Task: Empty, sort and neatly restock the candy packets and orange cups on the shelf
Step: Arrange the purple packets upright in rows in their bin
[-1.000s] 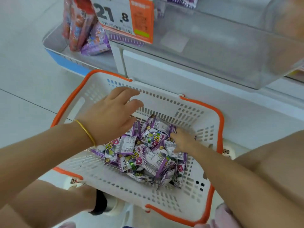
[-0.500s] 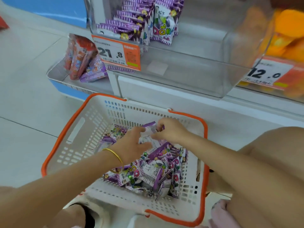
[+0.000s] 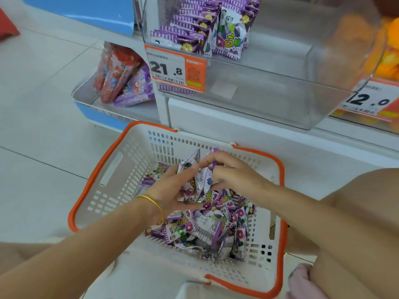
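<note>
**Both hands gripping candy packets over basket**

Left hand (image 3: 174, 188), gold bangle (image 3: 154, 203) on the wrist, is closing its fingers on a small bunch of purple-white candy packets (image 3: 195, 180), thumb underneath. Right hand (image 3: 233, 173) is pinching the top edge of the same bunch, fingers curled together on it. The bunch is sitting just above the loose packet pile (image 3: 211, 225), which is lying toward the right side of the white basket (image 3: 121, 182) with the orange rim. The basket is standing on the floor against the shelf base. Above it, stocked purple packets (image 3: 203, 31) are standing in the left end of the clear shelf bin (image 3: 269, 91), behind the 21.8 price tag (image 3: 174, 71). Orange cups (image 3: 388, 52) are blurring at the right edge.
</note>
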The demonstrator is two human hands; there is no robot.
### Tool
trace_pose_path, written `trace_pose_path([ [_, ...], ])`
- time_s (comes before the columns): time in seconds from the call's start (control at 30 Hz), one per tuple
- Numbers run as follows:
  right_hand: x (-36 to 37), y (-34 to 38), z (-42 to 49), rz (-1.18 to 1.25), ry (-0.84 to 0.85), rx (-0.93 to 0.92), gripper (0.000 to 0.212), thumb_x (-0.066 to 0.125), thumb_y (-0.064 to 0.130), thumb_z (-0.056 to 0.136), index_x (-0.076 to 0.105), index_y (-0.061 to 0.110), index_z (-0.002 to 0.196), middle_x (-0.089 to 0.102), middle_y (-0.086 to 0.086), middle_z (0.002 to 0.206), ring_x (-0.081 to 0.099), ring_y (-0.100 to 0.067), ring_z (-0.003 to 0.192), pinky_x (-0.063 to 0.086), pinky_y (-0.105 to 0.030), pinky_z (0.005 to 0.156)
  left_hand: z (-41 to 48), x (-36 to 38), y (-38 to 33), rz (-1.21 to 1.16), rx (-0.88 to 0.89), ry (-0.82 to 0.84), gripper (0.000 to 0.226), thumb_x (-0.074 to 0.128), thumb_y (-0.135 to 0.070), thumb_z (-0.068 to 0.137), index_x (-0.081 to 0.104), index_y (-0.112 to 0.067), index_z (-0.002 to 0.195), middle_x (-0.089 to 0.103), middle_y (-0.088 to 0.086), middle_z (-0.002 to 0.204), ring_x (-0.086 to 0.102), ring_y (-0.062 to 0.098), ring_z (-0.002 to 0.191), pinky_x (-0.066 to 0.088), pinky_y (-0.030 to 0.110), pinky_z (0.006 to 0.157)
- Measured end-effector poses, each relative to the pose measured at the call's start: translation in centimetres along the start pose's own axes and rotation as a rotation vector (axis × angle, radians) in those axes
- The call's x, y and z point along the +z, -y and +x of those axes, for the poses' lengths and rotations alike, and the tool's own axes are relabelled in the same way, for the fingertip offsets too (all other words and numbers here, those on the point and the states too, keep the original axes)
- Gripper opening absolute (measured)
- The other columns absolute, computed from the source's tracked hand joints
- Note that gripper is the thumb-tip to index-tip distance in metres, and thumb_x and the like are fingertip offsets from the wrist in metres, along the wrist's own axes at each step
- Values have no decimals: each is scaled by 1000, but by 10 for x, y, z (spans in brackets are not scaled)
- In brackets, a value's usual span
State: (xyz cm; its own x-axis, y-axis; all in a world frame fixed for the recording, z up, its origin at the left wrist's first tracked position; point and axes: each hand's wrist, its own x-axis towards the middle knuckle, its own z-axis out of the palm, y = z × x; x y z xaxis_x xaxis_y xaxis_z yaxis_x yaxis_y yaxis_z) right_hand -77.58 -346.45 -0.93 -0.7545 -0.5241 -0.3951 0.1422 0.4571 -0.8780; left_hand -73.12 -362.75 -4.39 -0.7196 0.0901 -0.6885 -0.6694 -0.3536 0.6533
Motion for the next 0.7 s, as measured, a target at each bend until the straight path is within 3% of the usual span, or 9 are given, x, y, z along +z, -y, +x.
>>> trace_pose_path([
  [0.03, -1, -1, 0, -63, 1, -25, 32, 55, 5, 84, 59, 24, 110, 54, 0, 114, 60, -10, 82, 54, -21, 76, 0, -3, -1, -6, -11, -9, 84, 74, -41, 69, 35, -24, 141, 52, 10, 133, 58, 34, 111, 56, 53, 73],
  [0.1, -5, -3, 3, -179, -11, -80, 39, 61, 3, 83, 56, 29, 112, 56, 10, 109, 61, -6, 77, 52, -24, 77, 0, -4, -3, 4, -11, -12, 51, 60, -33, 88, 45, -17, 135, 63, 11, 120, 65, 34, 101, 56, 54, 75],
  [0.17, -9, -6, 7, -139, -24, -85, 35, 67, 9, 85, 56, 23, 115, 57, 10, 86, 64, -8, 72, 55, -29, 74, 0, -4, -3, 2, -8, 9, 34, 49, -29, 96, 51, -16, 127, 67, 13, 113, 67, 34, 96, 55, 52, 79],
  [0.27, -16, -5, 13, -252, -146, -127, 12, 74, 24, 81, 63, 28, 85, 43, 13, 63, 48, 7, 58, 37, -16, 61, -2, -6, -1, -53, 53, 14, 36, 51, -23, 95, 50, -13, 129, 68, 12, 112, 68, 29, 91, 58, 44, 77],
  [0.33, -20, -4, 16, -324, -207, -156, 18, 76, 30, 76, 58, 31, 73, 43, 11, 77, 44, 4, 73, 31, -16, 65, -5, -8, -1, -58, 84, 12, 29, 53, -17, 93, 56, -9, 121, 72, 12, 100, 70, 24, 82, 59, 37, 71],
  [0.43, -19, -4, 20, -285, -194, -146, 19, 77, 32, 75, 61, 26, 82, 51, 4, 104, 50, -10, 99, 35, -23, 85, -7, -11, -1, -72, 86, 36, 19, 53, -12, 91, 64, -5, 106, 73, 13, 90, 70, 21, 75, 59, 32, 68],
  [0.53, -17, -5, 20, -220, -117, -122, 15, 73, 27, 81, 60, 21, 86, 63, 2, 91, 60, -11, 80, 47, -26, 71, -6, -15, -2, -56, 98, 22, 19, 53, -13, 91, 66, -4, 101, 73, 13, 87, 69, 21, 74, 58, 31, 69],
  [0.6, -17, -6, 21, -140, -105, -75, 22, 71, 24, 83, 60, 16, 100, 66, -3, 96, 64, -13, 72, 53, -26, 60, -5, -15, -2, 7, 116, 3, 20, 53, -16, 91, 65, -4, 101, 73, 11, 84, 68, 20, 73, 58, 32, 69],
  [0.7, -22, -6, 24, -55, -119, -7, 36, 71, 26, 83, 60, 16, 116, 66, -1, 109, 68, -18, 85, 55, -26, 61, -5, -15, 0, 24, 141, -25, 18, 51, -14, 93, 65, -3, 96, 72, 9, 74, 67, 16, 62, 57, 26, 55],
])
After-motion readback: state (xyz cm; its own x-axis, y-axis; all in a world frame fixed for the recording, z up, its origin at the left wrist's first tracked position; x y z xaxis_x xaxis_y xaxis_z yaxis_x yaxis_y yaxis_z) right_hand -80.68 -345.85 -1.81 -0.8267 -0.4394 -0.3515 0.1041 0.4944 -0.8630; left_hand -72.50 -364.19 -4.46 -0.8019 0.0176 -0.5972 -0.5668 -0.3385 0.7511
